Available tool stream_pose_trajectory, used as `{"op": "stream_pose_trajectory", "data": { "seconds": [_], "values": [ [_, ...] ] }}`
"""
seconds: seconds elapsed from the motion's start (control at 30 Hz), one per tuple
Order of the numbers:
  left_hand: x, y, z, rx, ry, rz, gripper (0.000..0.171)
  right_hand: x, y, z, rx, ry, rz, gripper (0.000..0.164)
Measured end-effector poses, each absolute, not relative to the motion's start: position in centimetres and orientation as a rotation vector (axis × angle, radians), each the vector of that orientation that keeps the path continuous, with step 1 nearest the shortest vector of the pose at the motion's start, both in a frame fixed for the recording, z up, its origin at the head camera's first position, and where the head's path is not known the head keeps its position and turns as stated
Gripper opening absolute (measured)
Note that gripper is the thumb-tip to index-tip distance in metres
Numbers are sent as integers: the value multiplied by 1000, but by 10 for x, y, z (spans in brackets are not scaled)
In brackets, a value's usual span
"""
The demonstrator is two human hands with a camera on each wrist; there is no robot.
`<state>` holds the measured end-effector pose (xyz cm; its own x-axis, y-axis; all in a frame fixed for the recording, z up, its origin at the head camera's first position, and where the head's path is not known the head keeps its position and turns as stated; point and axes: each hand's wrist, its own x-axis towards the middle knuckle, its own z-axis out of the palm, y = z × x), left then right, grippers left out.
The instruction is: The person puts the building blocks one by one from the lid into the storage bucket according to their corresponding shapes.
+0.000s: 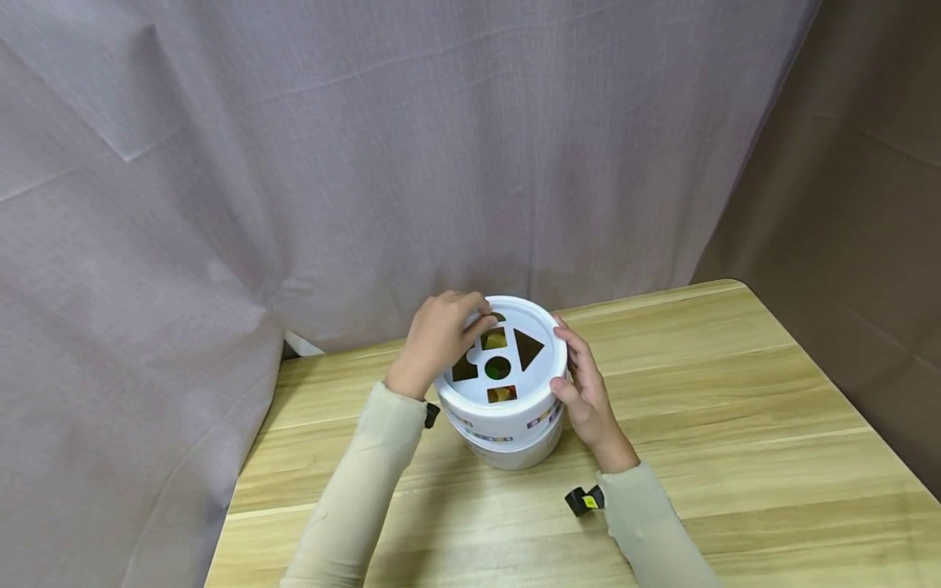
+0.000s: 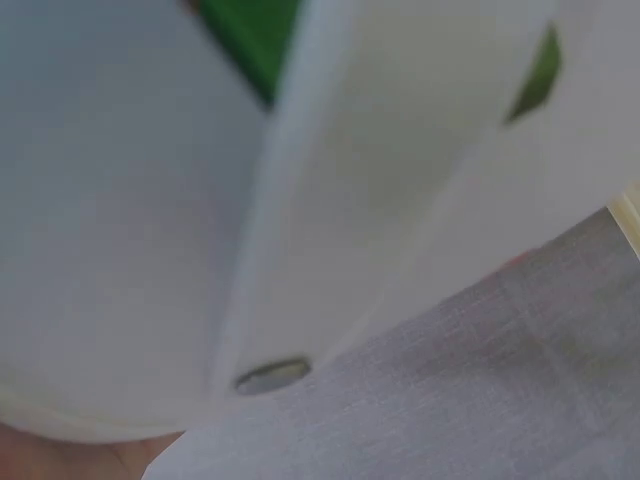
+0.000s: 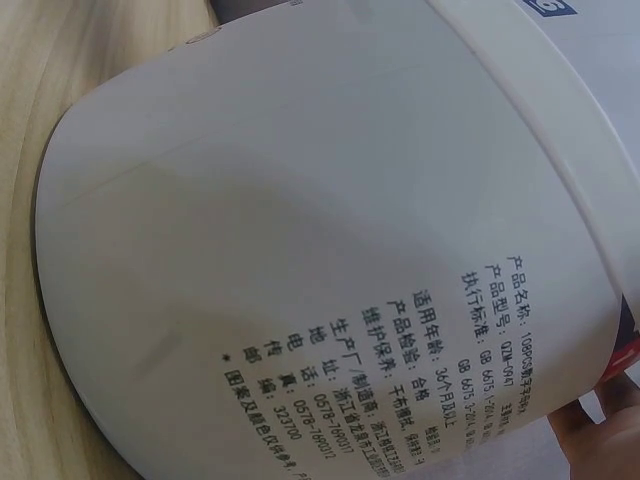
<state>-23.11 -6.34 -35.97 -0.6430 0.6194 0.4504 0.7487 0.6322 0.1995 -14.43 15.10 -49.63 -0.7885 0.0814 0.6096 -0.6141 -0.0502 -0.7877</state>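
Note:
A white shape-sorter bucket (image 1: 515, 453) stands upright on the table, its white lid (image 1: 529, 392) pierced by round, triangular and square cutouts. Yellow, green and red show through the holes. At the lid's far left edge, my left hand (image 1: 437, 335) grips the rim, thumb on the inner side. My right hand (image 1: 588, 392) holds the rim from the right, thumb at the near side and fingers farther back. Up close in the left wrist view are white plastic (image 2: 380, 200) and a green patch (image 2: 255, 40). Printed text (image 3: 400, 390) covers part of the bucket wall in the right wrist view.
The wood-grain table (image 1: 735, 425) extends on both sides of the bucket. A grey curtain (image 1: 478, 163) hangs close behind its far edge, and a brown one (image 1: 845, 245) hangs at the right. Black wrist devices (image 1: 584, 500) are at the cuffs.

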Motion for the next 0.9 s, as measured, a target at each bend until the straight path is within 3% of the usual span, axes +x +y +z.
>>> {"op": "stream_pose_trajectory", "data": {
  "seconds": [0.43,0.9],
  "values": [
    [-221,-84,-365,-1018,-2451,-613,23,-145,154,-497,574,-1749,1887,65],
    [-200,-144,-415,-673,-2404,-776,39,-128,182,-500,602,-1928,1772,71]
  ]
}}
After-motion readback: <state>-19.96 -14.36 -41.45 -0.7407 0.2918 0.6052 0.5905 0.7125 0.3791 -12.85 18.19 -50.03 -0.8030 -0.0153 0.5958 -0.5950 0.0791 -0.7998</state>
